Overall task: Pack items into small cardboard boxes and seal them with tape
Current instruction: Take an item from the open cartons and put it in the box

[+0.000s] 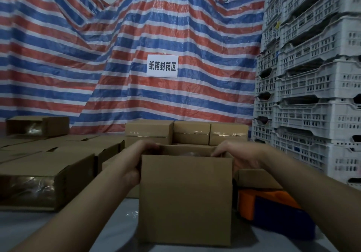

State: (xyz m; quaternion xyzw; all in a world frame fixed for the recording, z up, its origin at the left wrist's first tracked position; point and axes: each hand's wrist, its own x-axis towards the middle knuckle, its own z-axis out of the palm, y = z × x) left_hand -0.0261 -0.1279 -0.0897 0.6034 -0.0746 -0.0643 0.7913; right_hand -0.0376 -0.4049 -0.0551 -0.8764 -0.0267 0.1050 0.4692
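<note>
Small open box (185, 199) stands on the counter (29, 230), center front. Left hand (136, 163) grips its left top edge, right hand (240, 156) grips the right top edge, fingers curled over the rim. Stiff light cardboard, probably; hold by the side walls. Tape dispenser (273, 208) just right. Sign (162, 66) on the tarp (78, 56) reads "纸箱封箱区".

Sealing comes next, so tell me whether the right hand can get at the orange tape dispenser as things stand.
Probably yes. The tape dispenser lies on the table just right of the open box, directly below the right hand. Only that arm covers it; the hand would first have to let go of the box rim.
</note>
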